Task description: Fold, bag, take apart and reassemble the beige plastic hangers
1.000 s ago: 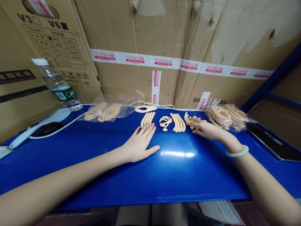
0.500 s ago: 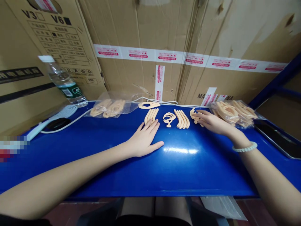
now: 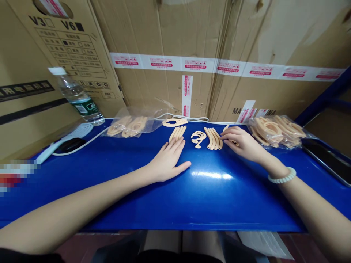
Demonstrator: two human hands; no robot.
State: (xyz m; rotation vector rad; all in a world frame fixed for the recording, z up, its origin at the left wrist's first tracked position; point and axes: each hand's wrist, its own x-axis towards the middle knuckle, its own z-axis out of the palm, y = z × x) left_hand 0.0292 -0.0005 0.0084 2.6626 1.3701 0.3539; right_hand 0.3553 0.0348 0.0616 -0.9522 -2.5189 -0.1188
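On the blue tabletop [image 3: 153, 208], my left hand [image 3: 168, 160] lies flat with its fingers out, their tips on the lower ends of a row of beige curved strips [image 3: 178, 132]. My right hand [image 3: 245, 145] reaches in from the right, palm down with fingers loosely bent. Its fingertips are at the right edge of a second row of curved strips [image 3: 212, 138]. Small beige pieces [image 3: 226, 128] are mostly hidden under that hand. Between the two rows sit ring-like curved pieces [image 3: 198, 138]. An oval beige frame [image 3: 174, 122] rests behind the left row.
Clear bags of beige parts lie on the left [image 3: 128, 126] and right [image 3: 274, 131]. A water bottle [image 3: 85, 104], a pale blue brush-like object [image 3: 68, 138] and a white cable [image 3: 90, 144] are at left. A phone [image 3: 329, 159] lies at right; cardboard boxes [image 3: 153, 87] stand behind.
My right hand has shifted left from the small pieces to the right row of strips, covering more of the small pieces. My left hand stays almost in place.
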